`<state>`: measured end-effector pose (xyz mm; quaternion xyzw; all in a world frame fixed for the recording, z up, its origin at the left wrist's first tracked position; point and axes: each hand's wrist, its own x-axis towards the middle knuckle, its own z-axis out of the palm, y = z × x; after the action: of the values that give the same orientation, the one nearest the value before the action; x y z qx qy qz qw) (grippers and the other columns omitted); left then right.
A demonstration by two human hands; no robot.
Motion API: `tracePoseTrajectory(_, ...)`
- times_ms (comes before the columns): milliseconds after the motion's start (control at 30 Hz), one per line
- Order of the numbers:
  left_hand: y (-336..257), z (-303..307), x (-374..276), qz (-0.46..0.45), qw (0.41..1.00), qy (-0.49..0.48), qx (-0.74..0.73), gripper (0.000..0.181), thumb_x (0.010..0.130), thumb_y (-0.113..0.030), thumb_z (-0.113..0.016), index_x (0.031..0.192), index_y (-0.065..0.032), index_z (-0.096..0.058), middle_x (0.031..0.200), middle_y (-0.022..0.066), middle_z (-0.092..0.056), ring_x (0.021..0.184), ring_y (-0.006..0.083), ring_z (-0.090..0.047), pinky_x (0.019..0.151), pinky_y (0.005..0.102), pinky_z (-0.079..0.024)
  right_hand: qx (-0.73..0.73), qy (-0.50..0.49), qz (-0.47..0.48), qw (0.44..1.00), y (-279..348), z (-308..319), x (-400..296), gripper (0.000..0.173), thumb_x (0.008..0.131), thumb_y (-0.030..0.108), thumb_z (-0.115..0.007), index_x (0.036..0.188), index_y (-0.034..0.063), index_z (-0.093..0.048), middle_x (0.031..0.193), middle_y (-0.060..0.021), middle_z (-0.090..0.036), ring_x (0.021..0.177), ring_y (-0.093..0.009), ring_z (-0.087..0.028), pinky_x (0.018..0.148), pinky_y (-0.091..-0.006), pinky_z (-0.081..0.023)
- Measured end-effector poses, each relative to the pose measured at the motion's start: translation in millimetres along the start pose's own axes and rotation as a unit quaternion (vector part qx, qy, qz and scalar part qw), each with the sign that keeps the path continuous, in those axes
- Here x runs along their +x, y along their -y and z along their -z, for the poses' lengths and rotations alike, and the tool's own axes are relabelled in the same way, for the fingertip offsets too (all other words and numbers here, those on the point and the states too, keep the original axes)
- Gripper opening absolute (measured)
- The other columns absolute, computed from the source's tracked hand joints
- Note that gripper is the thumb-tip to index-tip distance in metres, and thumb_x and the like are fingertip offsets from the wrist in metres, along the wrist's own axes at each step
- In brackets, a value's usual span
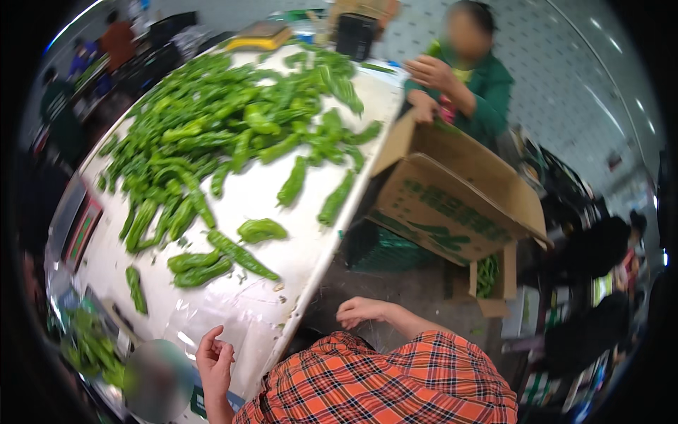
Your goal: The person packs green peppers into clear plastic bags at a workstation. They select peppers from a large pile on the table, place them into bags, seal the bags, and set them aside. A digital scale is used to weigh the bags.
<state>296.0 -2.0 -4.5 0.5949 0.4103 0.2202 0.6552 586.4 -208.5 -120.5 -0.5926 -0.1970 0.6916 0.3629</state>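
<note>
My left hand [214, 363] is raised over the near edge of a white table [312, 259], its fingers loosely bent and apart, with nothing in it. Clear plastic film [185, 312] lies on the tabletop just beyond it. To the right of the table edge, above the floor, my right hand [360, 312] hangs with curled fingers, and I see nothing in it. Several loose green peppers [204, 267] rest beyond the film. A large heap of green peppers [212, 116] covers the far part of the table.
At the far right, a person in a green jacket [490, 106] has hands over an open cardboard box [439, 212]. Under it is a green crate [386, 249]. A smaller carton [508, 270] holds green peppers. Scales [259, 37] stand at the back; another person [159, 379] is at lower left.
</note>
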Motion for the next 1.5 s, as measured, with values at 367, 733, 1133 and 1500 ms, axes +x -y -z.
tracePoseTrajectory(367, 29, 77, -97, -0.029, 0.99, -0.137, 0.016, 0.032, 0.083, -0.014, -0.055, 0.113, -0.0044, -0.051, 0.066, 0.0, -0.051, 0.059, 0.0061, -0.046, 0.056, 0.0209, -0.04, 0.207, 0.058, 0.468, 0.857, 258, -74, 77, 0.021, 0.089, 0.021, -0.047, 0.105, 0.0074, -0.05, 0.077, 0.0011, -0.054, 0.066, -0.004, -0.05, 0.056, -0.016, -0.043)
tracePoseTrajectory(733, 41, 116, -122, 0.006, 0.971, -0.234, -0.055, 0.032, 0.081, -0.015, -0.056, 0.111, -0.0028, -0.053, 0.063, 0.0, -0.051, 0.058, 0.0049, -0.046, 0.056, 0.0204, -0.04, -0.348, 0.287, 0.507, 0.735, 255, -416, 118, 0.011, 0.075, 0.001, -0.058, 0.086, 0.001, -0.058, 0.073, -0.0082, -0.057, 0.066, -0.016, -0.055, 0.058, -0.0265, -0.043)
tracePoseTrajectory(1133, 65, 131, -120, 0.005, 0.977, -0.2, -0.074, 0.034, 0.082, -0.017, -0.056, 0.112, -0.0021, -0.052, 0.063, -0.0008, -0.049, 0.058, 0.0051, -0.045, 0.054, 0.0204, -0.039, -0.625, 0.076, 0.704, 0.328, 271, -548, 229, 0.017, 0.065, 0.005, -0.055, 0.082, 0.008, -0.054, 0.082, -0.0065, -0.053, 0.078, -0.024, -0.052, 0.061, -0.0338, -0.043)
tracePoseTrajectory(1500, 32, 125, -126, -0.136, 0.892, -0.415, 0.114, 0.024, 0.075, -0.009, -0.061, 0.098, -0.0021, -0.06, 0.073, 0.0034, -0.057, 0.065, 0.0126, -0.053, 0.061, 0.025, -0.043, -0.509, 0.149, 0.654, 0.54, 256, -469, 160, 0.024, 0.068, 0.015, -0.063, 0.091, 0.0096, -0.057, 0.085, -0.0086, -0.059, 0.08, -0.025, -0.057, 0.063, -0.0349, -0.047)
